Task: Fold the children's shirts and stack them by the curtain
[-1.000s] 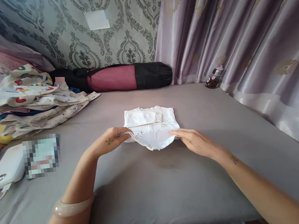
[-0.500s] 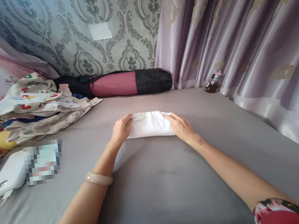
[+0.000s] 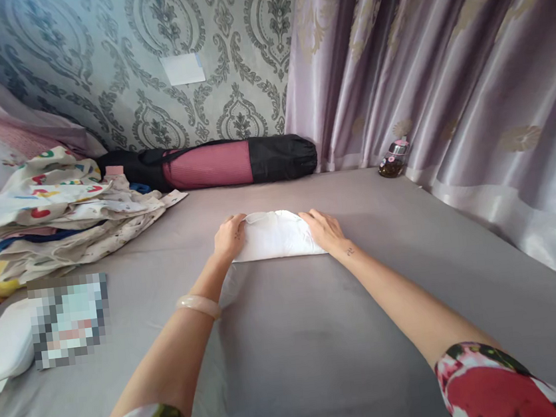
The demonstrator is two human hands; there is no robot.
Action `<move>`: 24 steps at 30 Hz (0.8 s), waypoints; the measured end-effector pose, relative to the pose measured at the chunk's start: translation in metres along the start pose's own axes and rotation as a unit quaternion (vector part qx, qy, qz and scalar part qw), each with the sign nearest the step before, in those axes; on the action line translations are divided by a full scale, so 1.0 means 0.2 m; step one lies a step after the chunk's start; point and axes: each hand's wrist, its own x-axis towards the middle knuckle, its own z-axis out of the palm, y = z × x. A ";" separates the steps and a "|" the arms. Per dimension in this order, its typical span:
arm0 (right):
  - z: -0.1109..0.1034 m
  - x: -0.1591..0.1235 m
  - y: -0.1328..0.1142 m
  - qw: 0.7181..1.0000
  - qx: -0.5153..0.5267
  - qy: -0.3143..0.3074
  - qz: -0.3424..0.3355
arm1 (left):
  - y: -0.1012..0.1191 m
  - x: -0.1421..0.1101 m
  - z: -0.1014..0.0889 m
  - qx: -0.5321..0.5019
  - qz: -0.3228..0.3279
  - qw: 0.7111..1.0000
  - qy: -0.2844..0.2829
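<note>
A folded white cloth [image 3: 277, 236], whose exact kind I cannot make out, lies on the grey bed sheet [image 3: 298, 340] in the middle of the view. Its far edge is slightly gathered and rounded, and its near edge runs straight. My left hand [image 3: 231, 236] is closed on the cloth's far left corner, thumb and fingers pinching the edge. At the far right corner, my right hand [image 3: 323, 230] grips the cloth the same way, its fingers bent over the rim. Some fingertips are hidden behind the fabric.
Rumpled printed clothes [image 3: 67, 206] are heaped at the left. Nearer lie a white power bank [image 3: 9, 343] with a cable and a blurred-out flat object [image 3: 72, 319]. A rolled mat in a bag [image 3: 207, 165] lies along the wall. A bottle [image 3: 393, 158] stands by the curtain [image 3: 422, 65].
The cloth's far edge looks smoother and rounder than before. Both hands keep their hold at its sides, the right one shifted slightly left. The view has tilted up a little.
</note>
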 end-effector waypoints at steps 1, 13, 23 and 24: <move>0.00 0.01 0.00 1.000 -0.001 -0.001 -0.001 | 0.00 0.01 0.00 0.004 -0.001 1.000 -0.004; 0.05 0.06 0.01 0.995 0.042 -0.004 0.087 | -0.06 0.09 0.10 0.036 -0.044 0.998 -0.002; 0.15 0.13 0.14 0.935 0.197 0.032 0.292 | -0.18 0.11 0.16 -0.043 -0.137 0.987 0.070; 0.16 0.14 0.16 0.934 0.207 0.035 0.288 | -0.18 0.10 0.15 -0.051 -0.143 0.986 0.067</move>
